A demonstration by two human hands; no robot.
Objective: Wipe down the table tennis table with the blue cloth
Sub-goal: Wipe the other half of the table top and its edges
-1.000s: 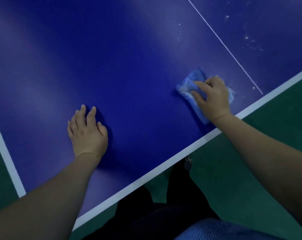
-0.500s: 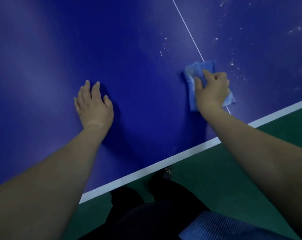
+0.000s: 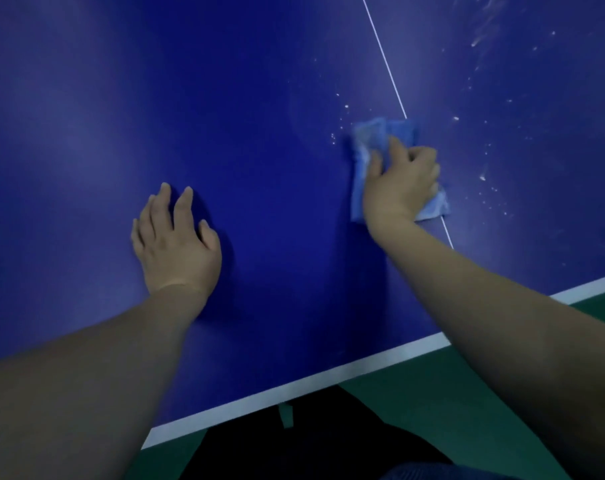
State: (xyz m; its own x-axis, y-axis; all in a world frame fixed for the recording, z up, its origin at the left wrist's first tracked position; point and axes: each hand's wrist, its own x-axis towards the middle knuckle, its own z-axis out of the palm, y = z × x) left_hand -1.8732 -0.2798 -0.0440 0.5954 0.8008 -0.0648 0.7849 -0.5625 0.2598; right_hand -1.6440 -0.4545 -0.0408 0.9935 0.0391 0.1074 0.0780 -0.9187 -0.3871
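Note:
The dark blue table tennis table (image 3: 259, 116) fills most of the view. A folded light blue cloth (image 3: 370, 140) lies on it across the thin white centre line (image 3: 384, 57). My right hand (image 3: 401, 178) presses down on the cloth, its fingers curled over the cloth's right part. My left hand (image 3: 176, 240) rests flat on the bare table surface to the left, fingers straight, holding nothing. White specks and smears (image 3: 481, 174) dot the surface right of the cloth and further back.
The table's white edge stripe (image 3: 329, 375) runs diagonally across the lower part of the view. Beyond it lies green floor (image 3: 432, 410). My dark trousers (image 3: 311, 445) show below the edge.
My right hand has slid the cloth away from the near edge and onto the centre line. The view has shifted forward over the table; the left hand stays flat on the surface.

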